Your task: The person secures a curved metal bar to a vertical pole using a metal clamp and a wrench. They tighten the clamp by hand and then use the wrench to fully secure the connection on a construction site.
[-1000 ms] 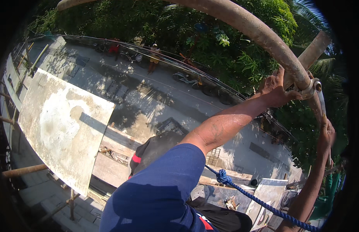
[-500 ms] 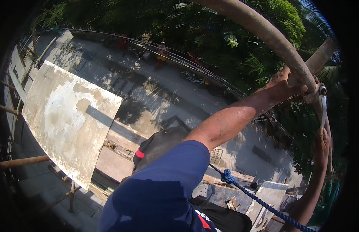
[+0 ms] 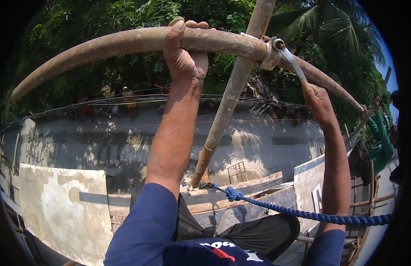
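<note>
High on the scaffold, a blue rope [image 3: 303, 215] ran by my knees. My left hand [image 3: 184, 57] wrapped its fingers over the rusty horizontal pipe [image 3: 103, 46], apparently to steady me. My right hand [image 3: 318, 99] gripped a spanner [image 3: 292, 60], its handle slanting down-right from the clamp [image 3: 269, 53] joining the upright pipe [image 3: 227, 106]. A street lay beyond.

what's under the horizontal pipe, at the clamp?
Under the horizontal pipe a second rusty pipe crosses at the clamp, running down toward planks. Its lower end is hidden behind the left forearm.
</note>
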Demonstrator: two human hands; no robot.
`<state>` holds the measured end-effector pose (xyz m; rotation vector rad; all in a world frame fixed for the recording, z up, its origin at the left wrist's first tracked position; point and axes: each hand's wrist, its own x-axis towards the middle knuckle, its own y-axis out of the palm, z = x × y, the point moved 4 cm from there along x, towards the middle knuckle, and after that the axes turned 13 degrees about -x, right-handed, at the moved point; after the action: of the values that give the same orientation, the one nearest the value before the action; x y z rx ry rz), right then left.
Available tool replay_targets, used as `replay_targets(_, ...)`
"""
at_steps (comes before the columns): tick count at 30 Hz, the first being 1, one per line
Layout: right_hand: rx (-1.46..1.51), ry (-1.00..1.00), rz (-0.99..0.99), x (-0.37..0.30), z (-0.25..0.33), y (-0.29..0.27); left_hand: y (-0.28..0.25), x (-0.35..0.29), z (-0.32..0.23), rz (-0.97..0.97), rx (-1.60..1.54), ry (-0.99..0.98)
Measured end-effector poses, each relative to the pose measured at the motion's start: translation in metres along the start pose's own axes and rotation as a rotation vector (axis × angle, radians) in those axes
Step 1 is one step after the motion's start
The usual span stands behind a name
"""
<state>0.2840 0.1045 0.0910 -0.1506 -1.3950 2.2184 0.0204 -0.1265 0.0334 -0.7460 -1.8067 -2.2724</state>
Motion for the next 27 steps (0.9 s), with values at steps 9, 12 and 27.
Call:
replay_targets(9, -0.091, 0.046, -0.266, -0.016, 0.009, 0.036, -0.003, 0.002, 0.004, 0.007, -0.002, 0.008)
replay_targets(12, -0.175, -0.025, -0.223, -0.014, 0.012, 0.032, -0.002, 0.002, 0.003, -0.011, 0.028, 0.004)
replay_targets(27, -0.151, -0.063, -0.182, -0.006, 0.011, 0.014, -0.009, 0.004, -0.001, 0.046, 0.03, -0.013)
